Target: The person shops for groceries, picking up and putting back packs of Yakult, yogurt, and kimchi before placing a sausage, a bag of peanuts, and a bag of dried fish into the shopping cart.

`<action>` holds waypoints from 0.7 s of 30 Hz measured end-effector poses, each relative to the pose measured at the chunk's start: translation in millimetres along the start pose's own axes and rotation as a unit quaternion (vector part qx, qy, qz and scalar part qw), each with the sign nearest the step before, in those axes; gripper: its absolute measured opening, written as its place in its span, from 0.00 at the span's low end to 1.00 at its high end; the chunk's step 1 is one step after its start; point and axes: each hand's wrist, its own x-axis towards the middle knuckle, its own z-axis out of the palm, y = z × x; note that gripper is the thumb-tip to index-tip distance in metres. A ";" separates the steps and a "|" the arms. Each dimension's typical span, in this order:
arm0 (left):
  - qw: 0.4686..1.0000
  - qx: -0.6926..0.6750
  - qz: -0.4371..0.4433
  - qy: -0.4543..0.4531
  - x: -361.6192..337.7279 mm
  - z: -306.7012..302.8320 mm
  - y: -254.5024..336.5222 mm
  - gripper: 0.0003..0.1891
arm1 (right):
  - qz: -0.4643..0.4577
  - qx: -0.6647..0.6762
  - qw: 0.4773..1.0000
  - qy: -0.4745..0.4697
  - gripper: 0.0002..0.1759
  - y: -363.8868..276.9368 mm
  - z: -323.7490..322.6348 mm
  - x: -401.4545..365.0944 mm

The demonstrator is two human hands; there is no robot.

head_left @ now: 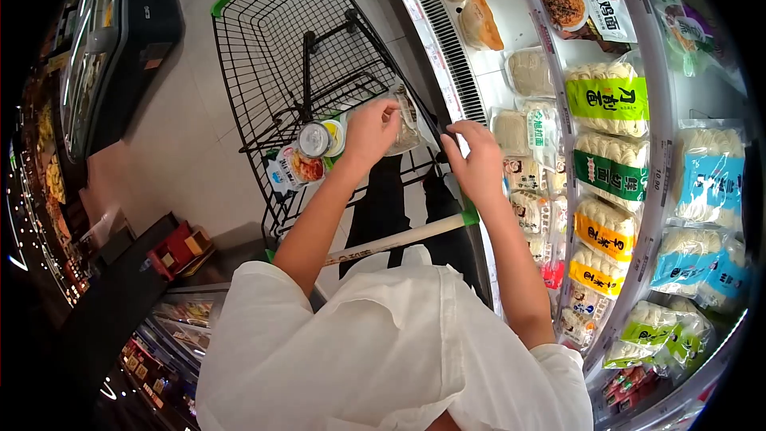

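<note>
Fingers of the left hand (370, 132) are lying curled beside the clear bag (407, 120), and I cannot tell if they are pinching it, while the right hand (480, 166) is hovering loosely spread. The bag is resting near cans (314, 140) in the cart (222, 5), whose wire sides are probably keeping them from falling. Pale floor tiles (187, 104) are stretching between the noodle shelf (657, 96) and a dark freezer (152, 16).

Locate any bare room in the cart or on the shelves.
The cart has bare mesh at its far end, beyond the round containers. The white shelf is bare between the orange packet and the pale noodle pack. Crowded: around the left hand and clear bag.
</note>
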 end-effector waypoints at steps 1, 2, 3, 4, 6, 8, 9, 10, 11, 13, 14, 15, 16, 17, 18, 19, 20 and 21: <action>1.000 0.024 -0.010 -0.006 5.9 -3.7 -11.3 0.13 | -0.005 -0.067 0.997 -0.048 0.15 -9.7 6.4 5.8; 1.000 0.020 -0.009 -0.007 14.6 -2.3 -20.4 0.13 | -0.005 -0.071 0.996 -0.048 0.15 -13.0 14.0 9.3; 0.997 0.014 -0.068 -0.045 25.7 0.4 -26.3 0.16 | -0.016 -0.117 0.989 -0.085 0.16 -12.5 23.8 11.6; 0.989 0.007 -0.126 -0.083 35.1 3.2 -28.8 0.19 | -0.027 -0.163 0.979 -0.123 0.18 -12.0 32.8 13.7; 0.983 -0.020 -0.144 -0.116 46.1 16.1 -27.9 0.24 | -0.031 -0.196 0.970 -0.140 0.17 -11.2 46.8 15.9; 0.978 0.039 -0.147 -0.141 53.3 29.3 -26.9 0.23 | -0.045 -0.216 0.964 -0.146 0.17 -10.6 57.4 15.2; 0.974 0.022 -0.147 -0.173 60.6 43.5 -47.5 0.25 | -0.040 -0.222 0.963 -0.151 0.17 -10.5 61.5 13.1; 0.974 0.018 -0.147 -0.173 64.8 45.0 -48.5 0.25 | -0.040 -0.226 0.961 -0.152 0.17 -10.4 65.2 10.5; 0.970 0.019 -0.156 -0.187 67.6 45.5 -49.8 0.25 | -0.027 -0.252 0.953 -0.168 0.18 -10.7 68.7 7.2; 0.966 0.018 -0.164 -0.201 69.8 45.3 -47.1 0.26 | -0.014 -0.279 0.943 -0.183 0.18 -14.0 71.6 7.1; 0.971 0.068 -0.148 -0.175 71.5 46.3 -44.8 0.25 | -0.002 -0.295 0.933 -0.206 0.21 -14.5 72.5 8.6; 0.973 0.119 -0.133 -0.150 71.8 48.0 -46.5 0.25 | 0.011 -0.311 0.923 -0.228 0.25 -18.5 72.1 10.3; 0.972 0.118 -0.133 -0.151 69.1 48.1 -49.8 0.25 | 0.012 -0.312 0.922 -0.229 0.25 -22.5 72.0 11.1; 0.977 0.128 -0.110 -0.132 65.4 47.9 -53.5 0.26 | 0.029 -0.314 0.917 -0.244 0.25 -26.0 71.9 12.8; 0.980 0.138 -0.088 -0.112 62.8 47.6 -57.0 0.27 | 0.044 -0.317 0.911 -0.259 0.25 -30.7 70.9 15.7; 0.980 0.137 -0.086 -0.112 58.2 38.8 -48.5 0.27 | 0.045 -0.318 0.911 -0.258 0.25 -33.0 70.3 16.6; 0.983 0.111 -0.085 -0.121 48.8 29.6 -40.9 0.25 | 0.035 -0.328 0.909 -0.254 0.25 -35.2 69.3 14.5; 0.984 0.085 -0.086 -0.130 38.1 19.1 -30.3 0.24 | 0.026 -0.336 0.908 -0.251 0.24 -37.0 68.5 11.2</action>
